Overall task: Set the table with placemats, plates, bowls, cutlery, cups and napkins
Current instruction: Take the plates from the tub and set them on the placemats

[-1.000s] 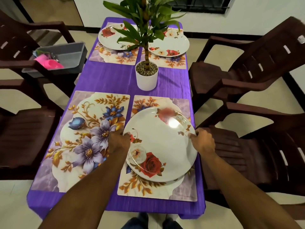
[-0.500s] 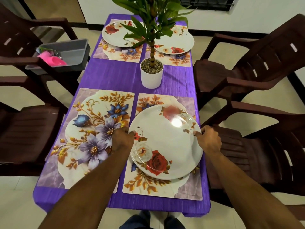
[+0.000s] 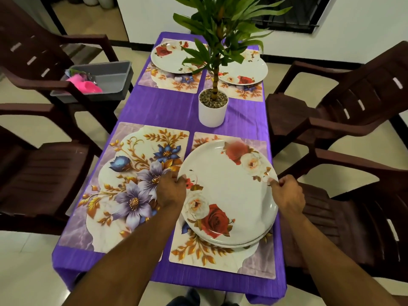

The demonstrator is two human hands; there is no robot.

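A white plate with red roses [image 3: 227, 186] tops a stack of two plates over the near right floral placemat [image 3: 220, 259]. My left hand [image 3: 171, 191] grips its left rim and my right hand [image 3: 287, 195] pinches its right rim, thumbs on top. The top plate sits slightly raised off the plate under it [image 3: 249, 241]. The near left placemat [image 3: 123, 186] is bare. Two far placemats each carry one rose plate, the left plate [image 3: 172, 56] and the right plate [image 3: 247, 71].
A potted plant in a white pot [image 3: 212, 111] stands mid-table on the purple cloth [image 3: 167, 109]. A grey tub [image 3: 106, 80] holding pink items rests on the far left chair. Dark brown plastic chairs [image 3: 344, 120] flank both sides.
The view has shifted nearer and a little right. Both hands keep their hold on the top plate, which has lifted slightly, showing a second plate's edge beneath it.
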